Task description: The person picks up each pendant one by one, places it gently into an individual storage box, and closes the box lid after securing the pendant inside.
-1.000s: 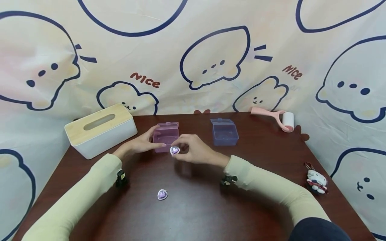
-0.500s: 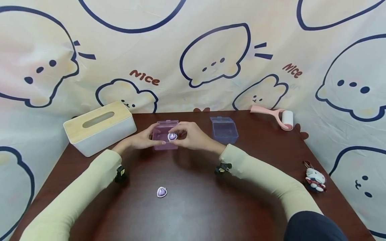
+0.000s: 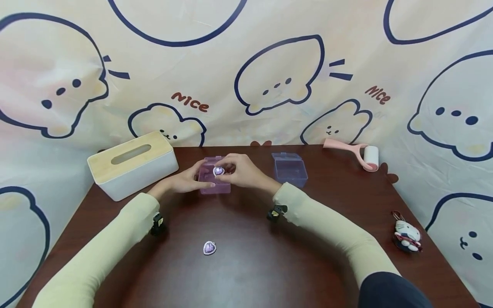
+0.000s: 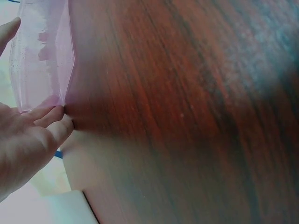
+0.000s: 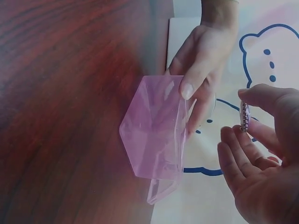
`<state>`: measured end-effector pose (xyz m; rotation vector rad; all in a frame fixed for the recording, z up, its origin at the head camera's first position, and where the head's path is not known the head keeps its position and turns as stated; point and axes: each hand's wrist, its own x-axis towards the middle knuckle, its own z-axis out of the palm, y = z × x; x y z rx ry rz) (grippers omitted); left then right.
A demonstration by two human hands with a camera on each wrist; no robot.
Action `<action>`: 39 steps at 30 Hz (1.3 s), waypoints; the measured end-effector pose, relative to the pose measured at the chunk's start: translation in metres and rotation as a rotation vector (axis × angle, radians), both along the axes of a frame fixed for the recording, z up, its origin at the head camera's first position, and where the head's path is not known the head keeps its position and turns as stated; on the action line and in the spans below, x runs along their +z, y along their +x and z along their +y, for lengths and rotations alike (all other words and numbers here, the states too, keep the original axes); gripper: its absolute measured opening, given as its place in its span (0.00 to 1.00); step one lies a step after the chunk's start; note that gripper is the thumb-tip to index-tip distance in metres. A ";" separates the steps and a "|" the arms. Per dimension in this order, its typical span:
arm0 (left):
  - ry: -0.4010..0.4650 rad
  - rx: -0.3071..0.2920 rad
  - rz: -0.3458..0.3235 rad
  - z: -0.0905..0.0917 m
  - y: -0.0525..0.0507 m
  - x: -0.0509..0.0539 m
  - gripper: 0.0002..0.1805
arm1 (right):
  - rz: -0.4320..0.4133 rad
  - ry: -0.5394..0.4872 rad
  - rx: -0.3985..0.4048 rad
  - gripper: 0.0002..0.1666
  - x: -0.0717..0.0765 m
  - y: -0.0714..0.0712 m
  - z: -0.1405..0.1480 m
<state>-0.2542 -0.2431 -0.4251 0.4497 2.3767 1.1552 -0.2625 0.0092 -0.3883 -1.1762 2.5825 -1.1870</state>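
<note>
My right hand (image 3: 246, 172) pinches a purple heart-shaped gem with a beaded silver rim (image 3: 218, 171) between thumb and fingers, above the open pink plastic box (image 3: 220, 188). Seen edge-on in the right wrist view, the gem (image 5: 244, 116) is apart from the box (image 5: 152, 126). My left hand (image 3: 184, 180) holds the box at its left side, the thumb over the near rim and the other fingers around the far side. In the left wrist view, fingertips touch the lower end of the box (image 4: 39, 60). A second heart gem (image 3: 209, 248) lies on the table nearer me.
An open blue plastic box (image 3: 290, 171) stands right of the pink one. A tissue box with a wooden lid (image 3: 132, 169) is at the back left. A pink-handled lint roller (image 3: 370, 157) lies at the back right, and a cat-figure keychain (image 3: 407, 235) near the right edge.
My right hand has carried the gem away from me, from in front of the pink box to above it. The left hand keeps its hold, and the second gem lies still.
</note>
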 end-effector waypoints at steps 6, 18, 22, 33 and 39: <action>-0.009 0.006 0.002 -0.002 -0.001 0.002 0.55 | -0.036 0.015 -0.014 0.17 -0.002 -0.010 -0.007; -0.013 0.020 0.019 -0.001 -0.001 0.001 0.57 | -0.058 0.097 -0.008 0.18 -0.014 -0.027 -0.023; 0.013 0.024 0.019 -0.002 0.001 -0.003 0.57 | -0.049 0.140 0.014 0.19 -0.019 -0.029 -0.031; 0.051 0.007 0.023 -0.003 -0.003 -0.001 0.56 | -0.005 0.220 0.002 0.18 -0.025 -0.037 -0.046; 0.028 0.011 0.024 -0.002 -0.004 -0.001 0.57 | 0.065 0.266 0.020 0.14 -0.031 -0.038 -0.052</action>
